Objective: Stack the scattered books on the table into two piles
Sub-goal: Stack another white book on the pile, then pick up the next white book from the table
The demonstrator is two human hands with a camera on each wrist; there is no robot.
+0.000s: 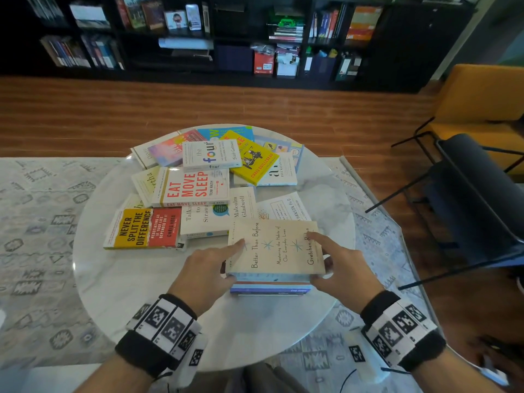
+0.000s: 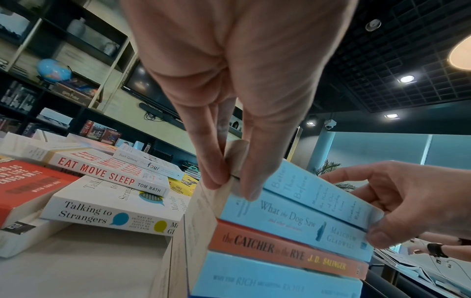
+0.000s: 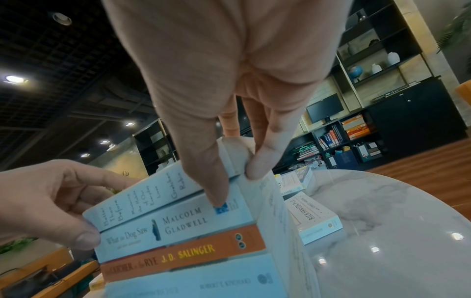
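A pile of several books stands near the front edge of the round marble table [image 1: 119,282]. Its top book is the cream "Better Than Before" [image 1: 276,245], lying on "What the Dog Saw" [image 2: 288,219] and the orange "Catcher in the Rye" [image 2: 280,250]. My left hand [image 1: 234,260] pinches the top book's left end, index finger on the cover, thumb at the spine. My right hand [image 1: 314,258] pinches its right end the same way. Behind lie scattered books: "Never Split the Difference" [image 1: 146,228], "Talking to Strangers" [image 1: 209,219], "Eat Move Sleep" [image 1: 192,188], "the four" [image 1: 211,154].
A yellow book [image 1: 252,160] and several others overlap at the table's far side, and a Rick Hanson book [image 1: 286,208] lies just behind the pile. A dark chair [image 1: 476,199] and an orange sofa [image 1: 482,97] stand to the right. Black bookshelves [image 1: 226,38] line the back wall.
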